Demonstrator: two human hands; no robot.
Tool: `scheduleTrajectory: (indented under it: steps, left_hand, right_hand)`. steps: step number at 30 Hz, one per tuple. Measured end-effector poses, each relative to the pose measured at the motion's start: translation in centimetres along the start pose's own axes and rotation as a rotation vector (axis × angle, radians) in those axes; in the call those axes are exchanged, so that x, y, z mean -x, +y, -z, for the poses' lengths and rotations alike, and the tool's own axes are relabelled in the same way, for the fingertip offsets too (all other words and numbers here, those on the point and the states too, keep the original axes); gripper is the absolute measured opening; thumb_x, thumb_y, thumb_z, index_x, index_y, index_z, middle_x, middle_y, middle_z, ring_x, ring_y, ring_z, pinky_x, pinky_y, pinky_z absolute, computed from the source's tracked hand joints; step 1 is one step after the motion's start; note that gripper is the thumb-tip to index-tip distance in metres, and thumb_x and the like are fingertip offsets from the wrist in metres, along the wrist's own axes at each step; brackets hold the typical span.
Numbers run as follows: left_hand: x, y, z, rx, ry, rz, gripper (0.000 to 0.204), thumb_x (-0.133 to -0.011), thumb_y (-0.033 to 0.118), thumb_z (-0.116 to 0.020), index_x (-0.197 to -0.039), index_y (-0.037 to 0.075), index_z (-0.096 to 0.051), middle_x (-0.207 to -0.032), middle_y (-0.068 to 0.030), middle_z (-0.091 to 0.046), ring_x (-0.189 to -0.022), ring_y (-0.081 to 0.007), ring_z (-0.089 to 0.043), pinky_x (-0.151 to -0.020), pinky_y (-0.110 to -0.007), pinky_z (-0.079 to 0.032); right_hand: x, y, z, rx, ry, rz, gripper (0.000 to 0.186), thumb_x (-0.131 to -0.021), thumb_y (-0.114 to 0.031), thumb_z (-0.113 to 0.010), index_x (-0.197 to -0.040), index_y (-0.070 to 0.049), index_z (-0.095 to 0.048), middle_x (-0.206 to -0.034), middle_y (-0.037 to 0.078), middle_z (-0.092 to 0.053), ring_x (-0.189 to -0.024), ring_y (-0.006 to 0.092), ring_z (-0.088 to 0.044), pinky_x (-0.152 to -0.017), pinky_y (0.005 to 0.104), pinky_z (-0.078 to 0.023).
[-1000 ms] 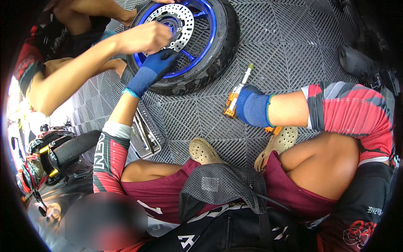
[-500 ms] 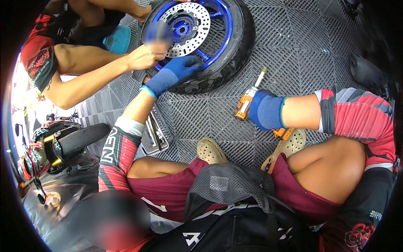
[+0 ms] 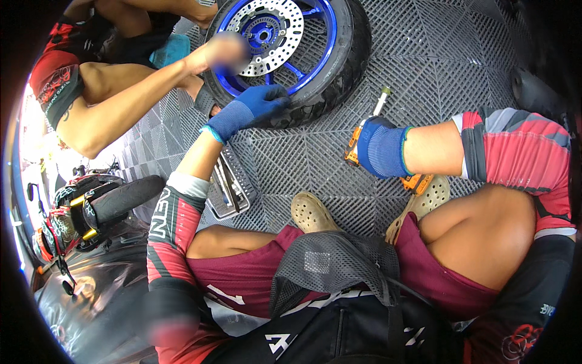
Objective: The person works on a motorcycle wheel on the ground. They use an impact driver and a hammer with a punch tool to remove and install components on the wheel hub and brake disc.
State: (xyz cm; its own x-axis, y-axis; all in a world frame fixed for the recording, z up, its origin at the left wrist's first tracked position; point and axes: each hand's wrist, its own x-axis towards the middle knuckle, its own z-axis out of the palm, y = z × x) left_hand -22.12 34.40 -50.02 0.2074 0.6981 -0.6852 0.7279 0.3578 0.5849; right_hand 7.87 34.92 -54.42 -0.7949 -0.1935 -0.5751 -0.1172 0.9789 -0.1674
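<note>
A motorcycle wheel (image 3: 347, 67) with a blue rim and black tyre lies flat at the top, a drilled silver brake disc (image 3: 290, 37) on its face. My left hand (image 3: 257, 104), in a blue knit glove, is over the tyre's near edge. Its fingers are curled together; what they hold, if anything, is hidden. To the right, my gloved right hand (image 3: 381, 147) grips an orange cordless impact driver (image 3: 353, 151). A long silver socket extension (image 3: 379, 104) sticks out from its front, tip pointing up and away from the wheel.
A co-worker's arm (image 3: 130, 103) reaches in from the left to the brake disc, its hand partly blurred. A grey tray (image 3: 233, 209) of hand tools sits beneath my left forearm. My clogs (image 3: 312, 212) rest on grated floor tiles (image 3: 291, 161). A motorcycle (image 3: 91, 212) stands at left.
The co-worker's hand has shifted slightly upward over the disc. My right hand has risen slightly with the impact driver. My left hand stays almost in place while the wheel appears slightly higher.
</note>
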Motion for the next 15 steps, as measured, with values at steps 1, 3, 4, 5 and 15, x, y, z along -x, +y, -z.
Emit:
scheduleTrajectory:
  steps: [1,3,4,5,15]
  left_hand:
    - [0.0,-0.5,0.0,-0.001,-0.005,0.005,0.027,-0.102,0.031,-0.055,-0.107,0.005,-0.063,-0.085,0.0026,-0.061,-0.077,-0.0062,-0.055,-0.071,-0.024,-0.048]
    - [-0.2,-1.2,0.1,-0.081,0.030,-0.008,0.028,-0.102,0.031,-0.055,-0.108,0.005,-0.064,-0.085,0.0029,-0.061,-0.077,-0.0064,-0.056,-0.071,-0.025,-0.049]
    - [-0.1,-1.2,0.1,-0.082,0.026,-0.006,0.028,-0.102,0.031,-0.055,-0.108,0.005,-0.064,-0.085,0.0029,-0.061,-0.077,-0.0064,-0.056,-0.071,-0.025,-0.049]
    - [-0.1,-1.1,0.2,-0.053,0.014,0.018,0.028,-0.102,0.031,-0.056,-0.109,0.005,-0.064,-0.086,0.0027,-0.061,-0.078,-0.0065,-0.057,-0.071,-0.025,-0.049]
    - [0.4,-2.1,1.2,0.108,0.052,0.088,0.030,-0.099,0.032,-0.055,-0.105,0.004,-0.065,-0.088,-0.0027,-0.066,-0.077,-0.0097,-0.059,-0.071,-0.028,-0.052]
  right_hand:
    - [-0.1,-0.2,0.6,-0.006,-0.033,0.013,0.022,-0.082,-0.019,-0.064,-0.103,-0.020,-0.071,-0.096,0.004,-0.071,-0.090,0.0241,-0.070,-0.068,0.0422,-0.056]
    - [-0.5,-0.2,0.6,-0.009,-0.039,0.019,0.022,-0.081,-0.020,-0.067,-0.103,-0.020,-0.071,-0.098,0.004,-0.072,-0.092,0.0253,-0.071,-0.067,0.0448,-0.056]
    - [-0.5,0.0,0.6,-0.024,-0.044,0.020,0.023,-0.080,-0.020,-0.067,-0.103,-0.020,-0.070,-0.098,0.004,-0.072,-0.092,0.0257,-0.071,-0.068,0.0448,-0.056]
    - [-0.4,0.0,0.6,-0.039,-0.050,0.021,0.024,-0.080,-0.021,-0.068,-0.103,-0.019,-0.070,-0.098,0.004,-0.072,-0.092,0.0261,-0.071,-0.069,0.0447,-0.057]
    - [0.5,1.0,0.7,-0.154,-0.036,0.054,0.033,-0.075,-0.031,-0.071,-0.101,-0.011,-0.076,-0.097,0.010,-0.073,-0.090,0.0280,-0.071,-0.073,0.0458,-0.055]
